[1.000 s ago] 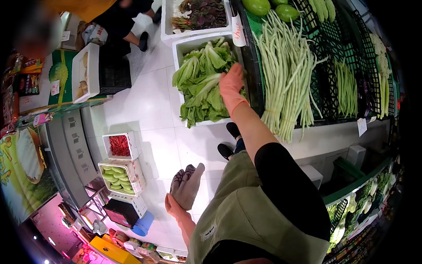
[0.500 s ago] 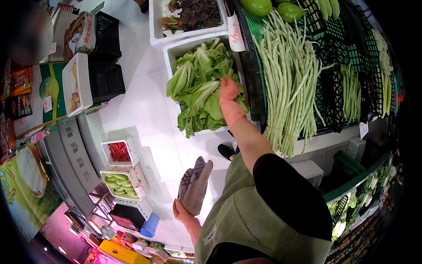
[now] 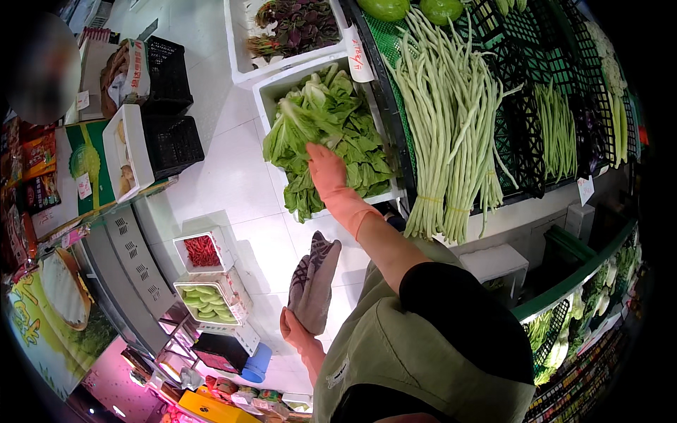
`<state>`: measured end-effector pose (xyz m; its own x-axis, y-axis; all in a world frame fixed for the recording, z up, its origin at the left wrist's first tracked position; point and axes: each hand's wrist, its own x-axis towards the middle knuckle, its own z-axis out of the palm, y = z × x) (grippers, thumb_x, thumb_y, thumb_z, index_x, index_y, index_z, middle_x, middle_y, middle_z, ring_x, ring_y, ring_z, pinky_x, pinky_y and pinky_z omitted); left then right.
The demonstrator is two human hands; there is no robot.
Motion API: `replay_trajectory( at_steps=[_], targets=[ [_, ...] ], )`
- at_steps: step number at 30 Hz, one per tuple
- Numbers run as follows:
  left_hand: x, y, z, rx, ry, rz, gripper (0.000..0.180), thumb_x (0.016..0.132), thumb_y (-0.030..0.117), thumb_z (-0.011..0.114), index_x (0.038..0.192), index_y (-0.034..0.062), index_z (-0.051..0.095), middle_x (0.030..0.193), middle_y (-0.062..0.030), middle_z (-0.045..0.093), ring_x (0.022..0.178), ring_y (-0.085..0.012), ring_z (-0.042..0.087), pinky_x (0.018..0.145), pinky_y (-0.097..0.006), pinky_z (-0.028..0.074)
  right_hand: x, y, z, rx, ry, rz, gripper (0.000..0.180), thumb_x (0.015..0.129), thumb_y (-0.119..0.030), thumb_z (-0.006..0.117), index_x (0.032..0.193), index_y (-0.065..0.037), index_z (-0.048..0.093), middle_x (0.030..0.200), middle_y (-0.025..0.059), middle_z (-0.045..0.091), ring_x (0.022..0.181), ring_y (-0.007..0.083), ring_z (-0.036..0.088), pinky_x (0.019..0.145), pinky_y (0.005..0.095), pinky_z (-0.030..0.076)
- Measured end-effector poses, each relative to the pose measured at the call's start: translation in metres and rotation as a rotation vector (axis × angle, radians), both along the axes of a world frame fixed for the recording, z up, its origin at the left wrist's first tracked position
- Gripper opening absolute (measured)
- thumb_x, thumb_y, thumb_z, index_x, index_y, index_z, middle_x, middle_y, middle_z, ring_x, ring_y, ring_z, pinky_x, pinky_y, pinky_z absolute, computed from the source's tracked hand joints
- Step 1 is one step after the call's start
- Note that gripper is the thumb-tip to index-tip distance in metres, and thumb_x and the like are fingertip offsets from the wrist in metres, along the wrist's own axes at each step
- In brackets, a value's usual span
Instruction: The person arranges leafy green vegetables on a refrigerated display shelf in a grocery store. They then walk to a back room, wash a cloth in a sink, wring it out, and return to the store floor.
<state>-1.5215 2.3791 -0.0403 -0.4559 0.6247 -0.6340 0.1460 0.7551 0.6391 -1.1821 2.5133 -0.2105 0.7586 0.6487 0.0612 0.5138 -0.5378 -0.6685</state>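
The left hand (image 3: 300,333), low near the person's body, was clenched around a grey cloth (image 3: 312,283) whose long axis ran upward from the grip toward the white crate (image 3: 271,88). Further right, the right hand (image 3: 326,171) in a pink glove lay with fingers spread on the leafy greens (image 3: 321,120) (near the crate's front edge) — grasping nothing that could be seen. The greens lay directly beneath and ahead of this hand — far nearer it than the left. Long green beans (image 3: 451,120) lay beyond the crate's right edge.
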Motion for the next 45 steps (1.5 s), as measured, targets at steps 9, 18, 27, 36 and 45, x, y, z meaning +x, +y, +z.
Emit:
replay_trajectory(
  at_steps=[9, 18, 27, 36, 45],
  targets=[
    [-0.019, -0.01, -0.013, 0.008, 0.027, 0.053, 0.039, 0.094, 0.033, 0.067, 0.128, 0.0149, 0.062, 0.128, -0.0056, 0.061, 0.112, -0.023, 0.06, 0.088, -0.037, 0.055, 0.029, 0.007, -0.007, 0.229, 0.187, 0.018, 0.037, 0.08, 0.004, 0.055, 0.112, -0.007, 0.069, 0.113, 0.0181, 0.068, 0.105, 0.0378, 0.063, 0.091, 0.0431, 0.051],
    [-0.009, -0.007, -0.004, 0.022, 0.038, 0.113, 0.04, 0.095, 0.031, 0.065, 0.13, 0.0103, 0.06, 0.126, -0.0081, 0.062, 0.108, -0.0221, 0.061, 0.088, -0.033, 0.053, 0.11, 0.08, 0.032, 0.451, -0.183, -0.057, 0.035, 0.083, 0.003, 0.054, 0.115, -0.005, 0.068, 0.111, 0.0182, 0.068, 0.103, 0.0385, 0.063, 0.088, 0.0443, 0.052],
    [0.009, 0.007, 0.008, 0.002, 0.042, 0.104, 0.041, 0.094, 0.03, 0.066, 0.129, 0.0085, 0.062, 0.123, -0.008, 0.063, 0.106, -0.0198, 0.061, 0.088, -0.031, 0.052, 0.108, 0.173, -0.053, -0.491, 0.192, 0.331, 0.049, 0.091, -0.04, 0.061, 0.129, -0.01, 0.057, 0.128, 0.0136, 0.063, 0.111, 0.0352, 0.061, 0.095, 0.0459, 0.05],
    [0.011, 0.009, 0.0, 0.07, 0.02, 0.013, 0.041, 0.096, 0.026, 0.065, 0.13, 0.0047, 0.061, 0.123, -0.0094, 0.064, 0.107, -0.0187, 0.061, 0.091, -0.03, 0.049, 0.147, 0.142, -0.045, -0.316, 0.428, 0.295, 0.052, 0.08, -0.037, 0.077, 0.12, -0.006, 0.066, 0.115, 0.0164, 0.069, 0.107, 0.0292, 0.066, 0.092, 0.0392, 0.05],
    [0.013, 0.009, 0.009, 0.077, -0.055, -0.051, 0.043, 0.095, 0.027, 0.065, 0.131, 0.0048, 0.06, 0.125, -0.009, 0.063, 0.109, -0.0189, 0.06, 0.093, -0.031, 0.049, 0.202, 0.13, 0.025, -0.536, 0.244, 0.627, 0.054, 0.082, -0.013, 0.062, 0.136, -0.016, 0.057, 0.121, 0.0122, 0.068, 0.104, 0.0298, 0.066, 0.09, 0.0393, 0.051]
  ],
)
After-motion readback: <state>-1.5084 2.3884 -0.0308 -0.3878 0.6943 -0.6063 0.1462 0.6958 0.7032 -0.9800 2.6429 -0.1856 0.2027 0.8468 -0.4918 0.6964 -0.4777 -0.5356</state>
